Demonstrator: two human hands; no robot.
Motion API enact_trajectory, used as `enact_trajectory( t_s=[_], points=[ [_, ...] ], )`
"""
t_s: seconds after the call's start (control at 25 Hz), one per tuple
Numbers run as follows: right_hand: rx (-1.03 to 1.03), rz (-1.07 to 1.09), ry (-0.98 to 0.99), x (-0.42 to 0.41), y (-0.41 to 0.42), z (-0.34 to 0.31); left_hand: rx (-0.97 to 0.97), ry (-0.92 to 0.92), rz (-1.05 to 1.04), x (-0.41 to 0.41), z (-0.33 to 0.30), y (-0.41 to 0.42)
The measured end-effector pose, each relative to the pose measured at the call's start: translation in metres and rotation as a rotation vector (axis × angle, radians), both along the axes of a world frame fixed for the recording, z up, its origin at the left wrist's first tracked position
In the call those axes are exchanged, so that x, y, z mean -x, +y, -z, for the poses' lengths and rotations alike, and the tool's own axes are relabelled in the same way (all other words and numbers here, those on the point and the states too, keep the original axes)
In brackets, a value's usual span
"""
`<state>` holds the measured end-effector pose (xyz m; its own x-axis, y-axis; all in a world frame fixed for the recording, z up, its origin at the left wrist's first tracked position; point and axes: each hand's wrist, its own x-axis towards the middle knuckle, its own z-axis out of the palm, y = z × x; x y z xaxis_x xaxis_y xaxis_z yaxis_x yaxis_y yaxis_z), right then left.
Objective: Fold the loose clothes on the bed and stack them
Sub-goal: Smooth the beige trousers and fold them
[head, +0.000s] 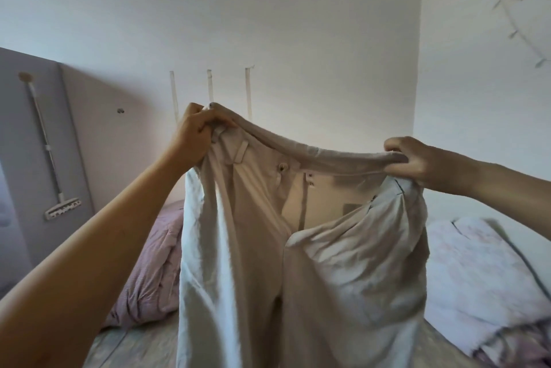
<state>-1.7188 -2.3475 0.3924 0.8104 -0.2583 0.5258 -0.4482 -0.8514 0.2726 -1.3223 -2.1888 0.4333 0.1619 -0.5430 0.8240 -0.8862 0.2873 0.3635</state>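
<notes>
A pair of pale beige trousers (256,248) hangs in the air in front of me, held up by the waistband. My left hand (193,135) grips the waistband's left end, beside a belt loop. My right hand (417,159) pinches the waistband's right end, a little lower than the left. The fly is open, showing a button and the inner lining. The legs drop straight down and leave the frame at the bottom, hiding most of the bed (143,341) behind them.
A crumpled pink-mauve blanket (155,266) lies on the bed at the left. A white floral duvet or pillow (477,278) is heaped at the right. A mop (50,159) hangs on a grey panel at far left. White walls stand behind.
</notes>
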Motion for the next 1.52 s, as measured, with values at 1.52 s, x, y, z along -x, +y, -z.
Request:
enact_trajectory(
  t_s=[1.52],
  points=[
    [-1.039, 0.307, -0.198, -0.025, -0.009, 0.149, -0.673, 0.213, -0.02, -0.014, 0.2, 0.001]
  ],
)
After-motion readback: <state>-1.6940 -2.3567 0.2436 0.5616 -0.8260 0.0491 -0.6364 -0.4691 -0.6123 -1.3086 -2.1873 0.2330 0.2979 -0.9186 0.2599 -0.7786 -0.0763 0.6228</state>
